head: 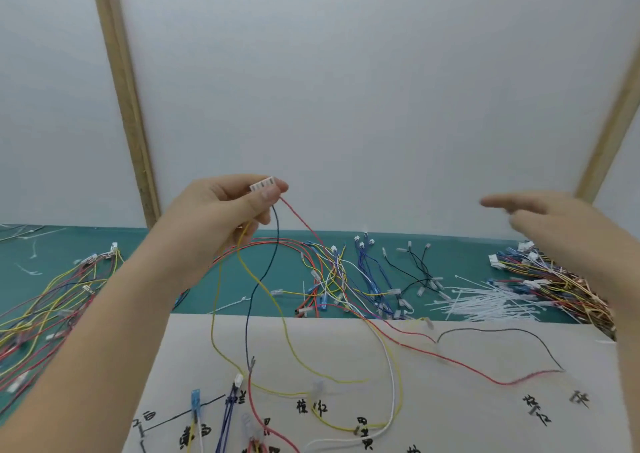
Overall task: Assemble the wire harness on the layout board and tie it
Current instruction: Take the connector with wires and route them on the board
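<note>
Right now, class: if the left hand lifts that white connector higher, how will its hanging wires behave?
Probably floppy: the wires droop in loose curves from the white connector pinched by the left hand. Likely light. They may drag and snag, since their ends lie on the layout board.

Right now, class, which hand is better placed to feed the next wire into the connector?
The right hand: it is open, empty and raised beside the connector. The left hand already pinches that connector, with wires hanging from it.
</note>
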